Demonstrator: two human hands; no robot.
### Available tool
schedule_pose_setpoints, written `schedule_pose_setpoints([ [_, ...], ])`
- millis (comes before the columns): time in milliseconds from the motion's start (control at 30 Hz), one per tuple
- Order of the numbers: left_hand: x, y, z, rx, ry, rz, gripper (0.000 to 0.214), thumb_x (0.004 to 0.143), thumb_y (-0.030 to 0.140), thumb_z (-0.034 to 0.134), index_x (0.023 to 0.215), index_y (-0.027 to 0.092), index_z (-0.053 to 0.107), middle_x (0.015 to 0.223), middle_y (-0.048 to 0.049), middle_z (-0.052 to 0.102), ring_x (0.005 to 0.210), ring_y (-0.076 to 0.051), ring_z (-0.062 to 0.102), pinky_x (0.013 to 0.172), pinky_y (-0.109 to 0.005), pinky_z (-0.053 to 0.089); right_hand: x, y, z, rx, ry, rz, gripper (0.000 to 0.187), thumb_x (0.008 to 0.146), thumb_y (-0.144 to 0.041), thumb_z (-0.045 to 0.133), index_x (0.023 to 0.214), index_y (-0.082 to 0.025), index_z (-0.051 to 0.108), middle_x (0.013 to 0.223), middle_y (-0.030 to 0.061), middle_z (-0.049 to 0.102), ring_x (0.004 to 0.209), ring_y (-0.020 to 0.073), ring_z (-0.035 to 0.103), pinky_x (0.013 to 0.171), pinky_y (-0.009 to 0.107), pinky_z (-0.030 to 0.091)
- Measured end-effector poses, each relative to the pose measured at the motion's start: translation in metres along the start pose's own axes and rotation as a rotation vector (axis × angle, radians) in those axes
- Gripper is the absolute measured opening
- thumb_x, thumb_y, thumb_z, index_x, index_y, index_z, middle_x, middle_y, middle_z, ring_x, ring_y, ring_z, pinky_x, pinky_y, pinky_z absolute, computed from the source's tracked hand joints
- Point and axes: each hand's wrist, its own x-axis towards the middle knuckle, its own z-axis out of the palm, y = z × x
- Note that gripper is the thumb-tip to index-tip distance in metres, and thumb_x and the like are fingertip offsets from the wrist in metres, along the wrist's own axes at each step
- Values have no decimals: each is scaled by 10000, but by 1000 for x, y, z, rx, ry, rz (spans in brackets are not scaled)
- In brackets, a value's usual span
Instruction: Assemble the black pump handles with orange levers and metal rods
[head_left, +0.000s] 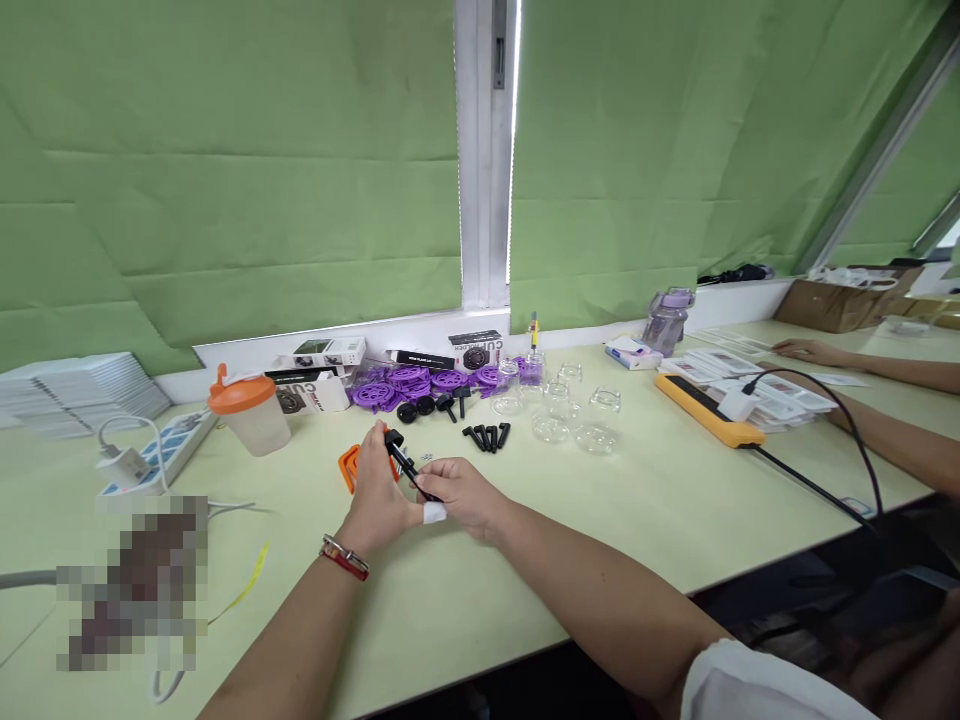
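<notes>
My left hand (375,500) is closed around a slim black plastic part (403,460) with a wider knob-like end at the top. My right hand (463,492) pinches the lower end of the same part, and its fingers partly cover it. White wrapping shows around my left thumb. Behind my left hand lie orange plastic frames (348,466), partly hidden. A few small metal pieces (427,457) rest beyond my right fingers. Short black pegs (491,437) lie in a row farther off, with black round knobs (416,409) and black stemmed pieces (454,403) behind.
Purple plastic rings (409,385) are heaped at the back beside cup holder boxes (319,390). Clear plastic cups (556,400) stand right of them. An orange-lidded cup (251,410) and power strip (169,450) are left. A yellow-black power strip (705,410) lies right, near another person's arms (877,430).
</notes>
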Motion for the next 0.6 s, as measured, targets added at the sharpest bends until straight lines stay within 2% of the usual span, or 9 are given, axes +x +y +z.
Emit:
schedule_pose_setpoints([
  [100,-1,4,0,89,-58,28,1042,448,320,768,1373,184,308,1411,-167,328,1321,-383,291,1084,-534,224,-2,-1,1,13,-4,23,219,657,-329,691,701,-131,606,573,-17,570,530,90,467,547,237,334],
  [233,-2,11,-2,333,-121,95,1160,470,370,745,1432,138,140,1407,-198,300,1300,-382,303,1047,-553,280,-5,-5,3,26,-36,-12,242,661,-348,693,638,-129,595,567,-15,568,544,87,465,570,239,337],
  [367,-1,16,-4,434,-101,160,1127,492,382,724,1429,130,151,1373,-193,344,1269,-373,341,1033,-525,318,-4,-3,2,55,-58,-37,258,654,-366,702,639,-129,601,559,-15,567,546,91,469,577,245,331],
  [600,-1,18,-4,443,-99,195,1082,509,369,707,1425,145,178,1228,-152,463,1105,-341,485,929,-494,414,3,4,-1,88,-48,-18,290,624,-391,724,695,-125,631,575,-4,590,561,109,508,613,270,364],
])
